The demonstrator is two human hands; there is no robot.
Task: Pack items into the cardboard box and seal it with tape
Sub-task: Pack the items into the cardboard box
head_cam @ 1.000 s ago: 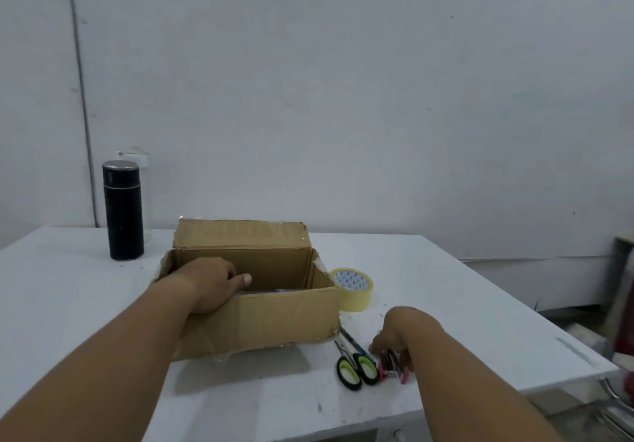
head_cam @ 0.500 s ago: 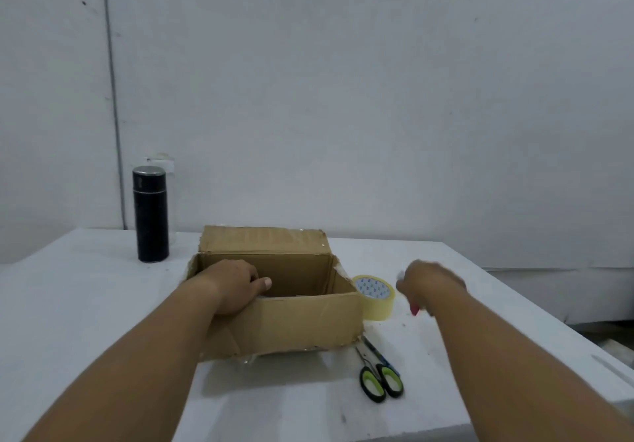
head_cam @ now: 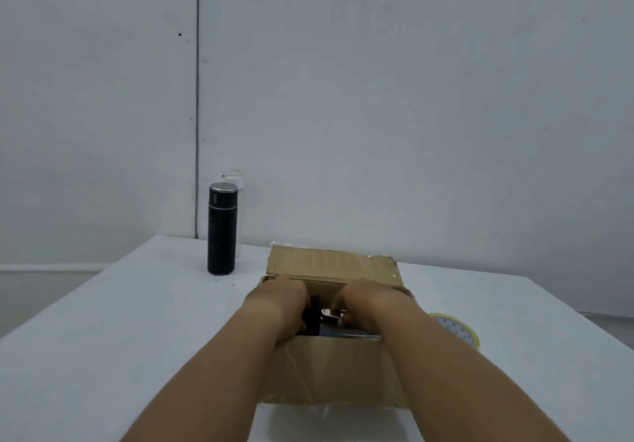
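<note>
Head view: cardboard box [head_cam: 336, 369] sits open at near edge of counter [head_cam: 137, 338]. My left hand [head_cam: 278, 307] is inside it, fingers curled on a dark item [head_cam: 313, 318]. My right hand [head_cam: 372, 307] is inside too, grip can't tell. Tape roll [head_cam: 458, 333] just right of box.

The person works with bare arms and bare hands. The left forearm [head_cam: 212, 373] is uncovered along its whole visible length. It is broad far behind the grip and narrows steadily to the wrist just behind it. The right forearm [head_cam: 463, 383] is bare in the same way and has the same tapering shape. The left hand [head_cam: 278, 307] shows a rounded back and a soft row of knuckles; its fingertips, ahead of the grip, are out of sight. The right hand [head_cam: 370, 307] shows a smooth back, with the tops of its fingers visible on the side facing the other hand. Nails and other fine details are too blurred to make out.
</note>
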